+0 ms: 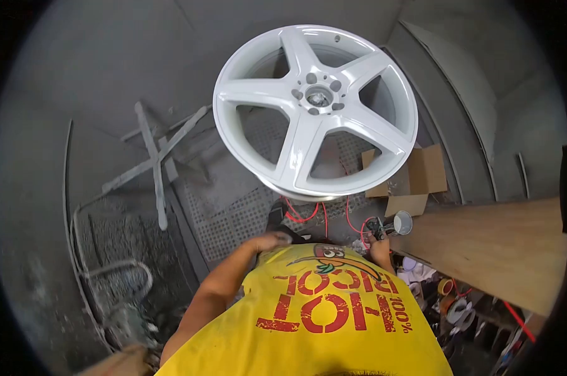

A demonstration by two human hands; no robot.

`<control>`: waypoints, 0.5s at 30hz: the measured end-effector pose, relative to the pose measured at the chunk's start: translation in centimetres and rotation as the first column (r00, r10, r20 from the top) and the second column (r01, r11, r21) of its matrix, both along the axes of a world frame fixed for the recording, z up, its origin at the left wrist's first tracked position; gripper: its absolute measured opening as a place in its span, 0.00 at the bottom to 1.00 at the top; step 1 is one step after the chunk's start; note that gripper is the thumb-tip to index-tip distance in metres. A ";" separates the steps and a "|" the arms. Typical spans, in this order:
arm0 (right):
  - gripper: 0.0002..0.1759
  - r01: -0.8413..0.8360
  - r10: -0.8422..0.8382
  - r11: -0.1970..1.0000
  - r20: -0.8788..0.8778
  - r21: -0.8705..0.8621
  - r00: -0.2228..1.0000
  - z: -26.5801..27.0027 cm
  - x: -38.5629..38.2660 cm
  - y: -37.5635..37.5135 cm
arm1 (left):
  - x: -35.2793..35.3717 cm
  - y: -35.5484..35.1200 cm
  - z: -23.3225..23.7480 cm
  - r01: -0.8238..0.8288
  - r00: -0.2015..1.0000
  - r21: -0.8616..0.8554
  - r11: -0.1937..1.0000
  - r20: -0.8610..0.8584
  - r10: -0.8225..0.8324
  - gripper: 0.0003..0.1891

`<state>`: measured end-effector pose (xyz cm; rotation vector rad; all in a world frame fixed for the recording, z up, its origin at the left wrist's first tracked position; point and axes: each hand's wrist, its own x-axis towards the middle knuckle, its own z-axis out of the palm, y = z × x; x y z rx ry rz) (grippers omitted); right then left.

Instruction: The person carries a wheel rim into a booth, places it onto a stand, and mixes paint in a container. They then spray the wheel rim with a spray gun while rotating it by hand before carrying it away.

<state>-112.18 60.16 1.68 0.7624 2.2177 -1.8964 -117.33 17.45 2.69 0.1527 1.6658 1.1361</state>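
A white five-spoke wheel rim with a glossy face hangs or stands in front of me at the top of the view. What holds it up is hidden. Low on the right, my right hand is closed around a spray gun with a pale round cup at its side. My left hand is at my waist, against the lower edge of my yellow shirt and dark clothing. Its fingers are partly hidden, so I cannot make out their pose.
Red hose loops over the perforated floor. An opened cardboard box lies beyond the rim. A wooden board spans the right side, above a cluttered shelf with tape rolls. A crossed metal stand is on the left.
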 end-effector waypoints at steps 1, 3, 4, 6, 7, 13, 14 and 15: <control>0.15 0.000 0.009 0.998 0.139 -0.060 0.990 1.0 -0.2 0.6 | 2.7 0.4 0.2 -0.098 0.994 0.004 0.995 -0.049 0.098 0.23; 0.16 -0.075 0.081 0.996 0.155 -0.046 0.985 0.6 -0.7 1.7 | 8.3 0.6 1.2 -0.285 0.948 0.024 0.958 -0.142 0.285 0.24; 0.17 -0.105 0.111 0.994 0.168 -0.042 0.980 0.5 -0.5 1.9 | 11.2 0.3 1.4 -0.412 0.910 -0.020 0.911 -0.066 0.410 0.24; 0.17 -0.117 0.131 0.990 0.233 -0.076 0.963 0.4 -0.3 2.1 | 16.5 -0.8 1.5 -0.626 0.770 -0.128 0.770 0.055 0.635 0.25; 0.17 -0.119 0.134 0.990 0.250 -0.077 0.959 -0.2 -0.3 2.0 | 18.6 -0.7 3.9 -0.662 0.689 -0.200 0.722 0.215 0.692 0.26; 0.18 -0.366 0.379 0.925 0.333 -0.102 0.863 -0.1 0.4 1.1 | 39.7 -2.4 -4.4 -0.408 0.850 -0.382 0.829 0.173 0.498 0.30; 0.19 -0.416 0.427 0.903 0.339 -0.108 0.838 0.0 0.6 0.8 | 40.2 -0.8 -3.0 -0.439 0.851 -0.463 0.770 0.061 0.521 0.29; 0.19 -0.461 0.469 0.881 0.329 -0.107 0.820 -0.1 0.9 0.4 | 39.2 1.1 -0.5 -0.479 0.822 -0.555 0.680 -0.013 0.569 0.28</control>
